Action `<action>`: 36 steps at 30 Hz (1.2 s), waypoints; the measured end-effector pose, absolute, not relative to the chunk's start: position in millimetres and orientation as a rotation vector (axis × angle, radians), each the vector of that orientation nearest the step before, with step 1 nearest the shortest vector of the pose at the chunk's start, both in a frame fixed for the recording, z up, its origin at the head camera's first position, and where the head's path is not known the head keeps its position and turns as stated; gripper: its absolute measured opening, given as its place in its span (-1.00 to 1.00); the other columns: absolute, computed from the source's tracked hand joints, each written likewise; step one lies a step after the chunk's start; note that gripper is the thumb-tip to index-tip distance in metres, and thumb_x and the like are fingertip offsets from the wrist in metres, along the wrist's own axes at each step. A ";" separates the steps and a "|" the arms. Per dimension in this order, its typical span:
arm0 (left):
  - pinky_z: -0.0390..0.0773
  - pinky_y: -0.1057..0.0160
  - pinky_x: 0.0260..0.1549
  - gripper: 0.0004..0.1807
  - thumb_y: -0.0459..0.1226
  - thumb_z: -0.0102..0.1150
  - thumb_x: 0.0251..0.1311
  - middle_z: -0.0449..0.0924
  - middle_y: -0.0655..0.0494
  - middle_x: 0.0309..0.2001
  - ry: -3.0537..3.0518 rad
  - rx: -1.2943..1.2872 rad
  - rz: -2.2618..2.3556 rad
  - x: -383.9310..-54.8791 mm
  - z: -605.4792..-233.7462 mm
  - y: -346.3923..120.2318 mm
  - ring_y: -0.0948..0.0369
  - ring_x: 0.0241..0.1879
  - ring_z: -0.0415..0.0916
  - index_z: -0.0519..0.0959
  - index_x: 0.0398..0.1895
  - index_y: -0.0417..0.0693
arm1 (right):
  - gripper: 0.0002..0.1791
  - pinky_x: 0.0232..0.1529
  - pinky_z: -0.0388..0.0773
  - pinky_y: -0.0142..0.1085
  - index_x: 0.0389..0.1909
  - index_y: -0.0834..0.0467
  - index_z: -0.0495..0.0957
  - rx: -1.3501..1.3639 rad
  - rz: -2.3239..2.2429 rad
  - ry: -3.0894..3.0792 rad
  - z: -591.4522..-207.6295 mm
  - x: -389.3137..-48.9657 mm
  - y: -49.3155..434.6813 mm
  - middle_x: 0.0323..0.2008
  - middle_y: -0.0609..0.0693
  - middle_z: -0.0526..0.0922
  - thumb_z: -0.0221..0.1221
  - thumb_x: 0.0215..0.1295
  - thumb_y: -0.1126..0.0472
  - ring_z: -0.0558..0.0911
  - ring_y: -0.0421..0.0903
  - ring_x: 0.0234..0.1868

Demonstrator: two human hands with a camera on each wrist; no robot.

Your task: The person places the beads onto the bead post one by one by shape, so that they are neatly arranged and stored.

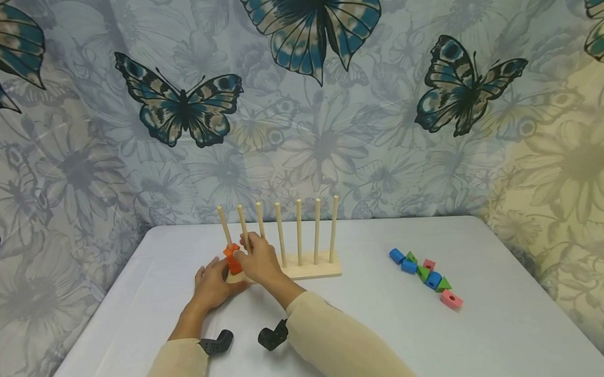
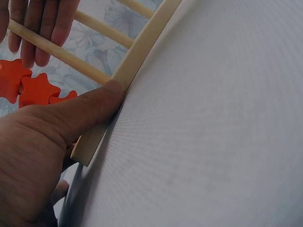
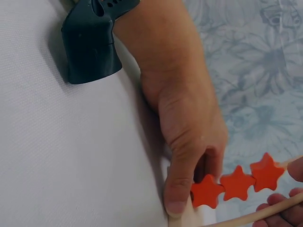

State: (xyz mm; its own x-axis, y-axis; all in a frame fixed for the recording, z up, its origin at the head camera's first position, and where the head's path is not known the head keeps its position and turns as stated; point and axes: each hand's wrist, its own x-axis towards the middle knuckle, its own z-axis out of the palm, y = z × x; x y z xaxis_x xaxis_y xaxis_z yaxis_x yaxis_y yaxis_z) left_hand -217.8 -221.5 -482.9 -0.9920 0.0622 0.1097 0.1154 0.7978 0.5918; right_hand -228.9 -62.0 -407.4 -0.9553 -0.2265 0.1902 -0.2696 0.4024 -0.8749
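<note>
A wooden peg stand (image 1: pixel 312 272) bears a row of several upright pegs. Three orange star beads (image 3: pixel 237 183) are stacked on its leftmost peg (image 1: pixel 224 227). My left hand (image 1: pixel 213 287) grips the left end of the base, its thumb pressed along the front edge in the left wrist view and its fingers round the far side. Up by the top star is my right hand (image 1: pixel 261 261). In the right wrist view its thumb lies close to that star, while the fingers extend behind the second peg (image 1: pixel 244 228), apart from the beads.
To the right on the white table (image 1: pixel 377 330) lies a loose group of beads: blue cylinders (image 1: pixel 408 266), green triangles (image 1: pixel 423 272) and pink blocks (image 1: pixel 452 300). A butterfly-patterned cloth (image 1: pixel 326 154) hangs behind the table. Dark wrist cameras (image 1: pixel 273 336) stick out below the hands.
</note>
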 end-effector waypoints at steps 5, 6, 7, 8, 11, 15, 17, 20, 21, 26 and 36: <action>-0.30 -0.29 0.27 -0.08 0.12 0.47 -0.11 0.40 -0.15 0.27 -2.896 -0.143 -0.961 -218.4 -482.6 -221.1 -0.24 0.38 0.00 0.41 0.30 -0.14 | -0.61 0.07 0.50 -0.16 0.12 0.23 0.51 0.532 1.643 -2.565 -402.5 -223.4 -50.5 0.01 0.09 0.64 0.19 0.30 0.23 0.58 0.02 0.08; -0.30 -0.29 0.27 -0.08 0.11 0.47 -0.12 0.39 -0.16 0.27 -2.897 -0.141 -0.964 -218.4 -482.6 -221.1 -0.24 0.38 -0.01 0.40 0.30 -0.15 | -0.60 0.09 0.49 -0.18 0.14 0.24 0.50 0.552 1.646 -2.554 -400.7 -221.9 -47.5 0.02 0.10 0.63 0.19 0.30 0.24 0.57 0.02 0.09; -0.30 -0.29 0.27 -0.08 0.11 0.48 -0.12 0.39 -0.17 0.27 -2.899 -0.134 -0.966 -218.5 -482.6 -221.4 -0.24 0.38 -0.01 0.40 0.30 -0.15 | -0.58 0.09 0.49 -0.21 0.16 0.26 0.49 0.573 1.668 -2.534 -398.6 -220.3 -44.7 0.04 0.11 0.62 0.18 0.30 0.25 0.58 0.01 0.09; -0.31 -0.28 0.27 -0.07 0.10 0.48 -0.12 0.39 -0.18 0.27 -2.902 -0.129 -0.970 -218.6 -482.6 -221.5 -0.23 0.38 -0.01 0.40 0.31 -0.16 | -0.57 0.09 0.48 -0.22 0.17 0.27 0.48 0.595 1.690 -2.513 -395.9 -218.5 -41.5 0.05 0.11 0.61 0.18 0.30 0.26 0.57 0.01 0.10; -0.32 -0.26 0.28 -0.05 0.12 0.47 -0.12 0.37 -0.20 0.28 -2.915 -0.111 -0.976 -218.8 -482.6 -221.8 -0.22 0.39 -0.02 0.39 0.31 -0.19 | -0.58 0.08 0.49 -0.26 0.16 0.27 0.48 0.653 1.723 -2.451 -386.4 -212.7 -30.4 0.09 0.09 0.59 0.18 0.31 0.25 0.58 0.00 0.08; -0.33 -0.24 0.29 -0.03 0.13 0.46 -0.11 0.35 -0.23 0.29 -2.935 -0.094 -0.970 -219.2 -482.2 -221.6 -0.21 0.39 -0.04 0.37 0.31 -0.23 | -0.60 0.03 0.52 -0.25 0.15 0.25 0.48 0.743 1.768 -2.341 -371.6 -204.6 -13.5 0.06 0.06 0.58 0.19 0.30 0.27 0.61 -0.01 0.01; -0.33 -0.24 0.29 -0.03 0.13 0.45 -0.11 0.34 -0.23 0.29 -2.939 -0.088 -0.966 -219.6 -482.1 -221.4 -0.21 0.39 -0.04 0.37 0.31 -0.24 | -0.61 0.00 0.54 -0.27 0.14 0.24 0.49 0.780 1.795 -2.293 -364.1 -199.7 -4.0 0.02 0.05 0.59 0.20 0.30 0.28 0.63 -0.04 -0.03; -0.32 -0.26 0.29 -0.05 0.11 0.46 -0.11 0.35 -0.23 0.29 -2.934 -0.088 -0.961 -219.4 -482.6 -220.9 -0.22 0.39 -0.03 0.38 0.30 -0.23 | -0.62 -0.03 0.55 -0.30 0.13 0.22 0.50 0.826 1.813 -2.239 -354.6 -192.4 10.6 -0.04 0.03 0.59 0.21 0.30 0.29 0.63 -0.10 -0.08; -0.32 -0.26 0.28 -0.06 0.11 0.46 -0.10 0.35 -0.23 0.29 -2.930 -0.091 -0.963 -219.6 -483.0 -221.0 -0.23 0.39 -0.03 0.39 0.30 -0.23 | -0.62 -0.03 0.55 -0.31 0.12 0.21 0.50 0.838 1.813 -2.223 -351.4 -189.6 15.8 -0.04 0.03 0.59 0.22 0.30 0.30 0.62 -0.11 -0.09; -0.31 -0.28 0.27 -0.08 0.11 0.46 -0.10 0.36 -0.21 0.29 -2.921 -0.107 -0.965 -219.3 -485.2 -221.4 -0.23 0.38 -0.02 0.40 0.30 -0.19 | -0.64 -0.02 0.55 -0.26 0.10 0.26 0.50 0.898 1.826 -2.107 -338.7 -175.4 42.3 -0.08 0.09 0.59 0.22 0.29 0.35 0.62 -0.06 -0.09; -0.34 -0.24 0.29 -0.03 0.13 0.46 -0.11 0.35 -0.22 0.29 -2.929 -0.089 -0.970 -219.2 -484.9 -221.0 -0.20 0.40 -0.05 0.37 0.31 -0.25 | -0.64 -0.11 0.59 -0.23 0.05 0.37 0.48 1.008 1.743 -1.882 -329.2 -156.8 97.7 -0.11 0.19 0.57 0.15 0.22 0.58 0.61 0.07 -0.13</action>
